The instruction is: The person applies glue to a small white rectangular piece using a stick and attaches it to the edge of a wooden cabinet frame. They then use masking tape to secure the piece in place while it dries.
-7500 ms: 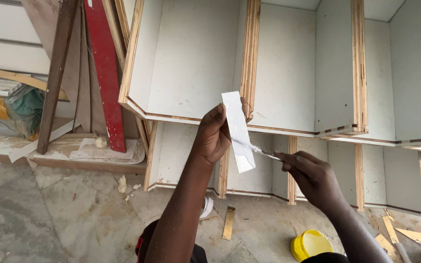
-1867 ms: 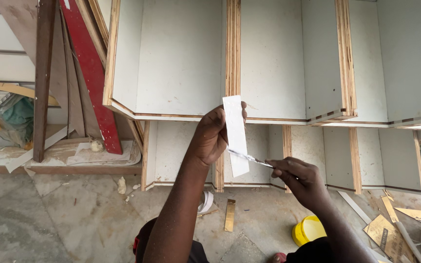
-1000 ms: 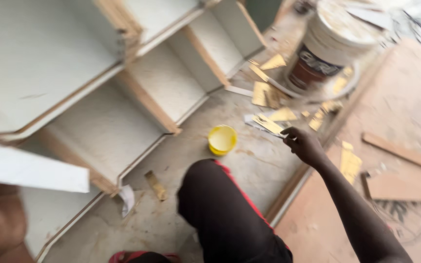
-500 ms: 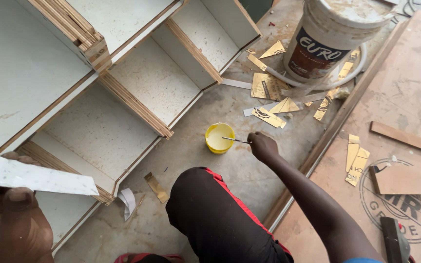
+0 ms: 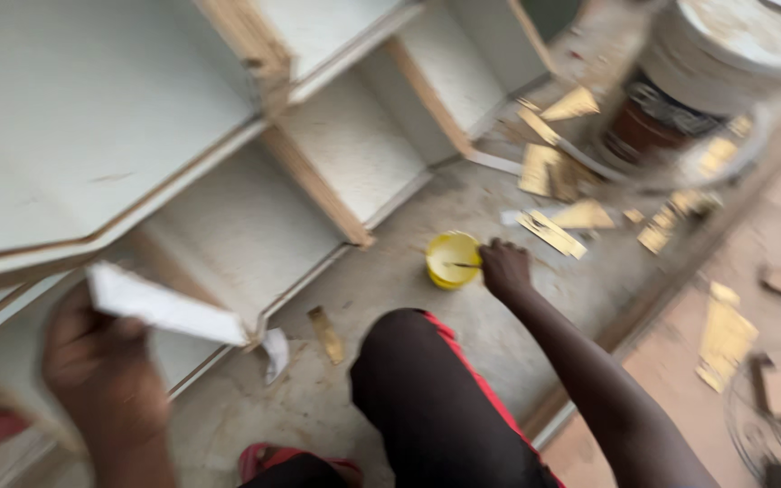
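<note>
Thin tool dipped in the yellow cup, strip held ready

The white strip (image 5: pixel 169 310) is pinched in the left hand (image 5: pixel 101 361) near the cabinet; the right hand (image 5: pixel 505 268) is closed on a thin tool (image 5: pixel 461 265) reaching into the yellow cup (image 5: pixel 453 259) on the floor. Applying seems not yet finished.

Cabinet panels (image 5: pixel 92 136): matt white laminate faces, raw layered plywood edges. Yellow tub (image 5: pixel 452 259): smooth plastic. Floor (image 5: pixel 390 280): rough concrete. Offcuts (image 5: pixel 553 172): bare wood.

Your one head-worn camera looks steeply down from close above your knee, facing the concrete floor (image 5: pixel 390 298), with the pale wooden cabinet (image 5: pixel 137 117) at left; motion blurs everything.
</note>
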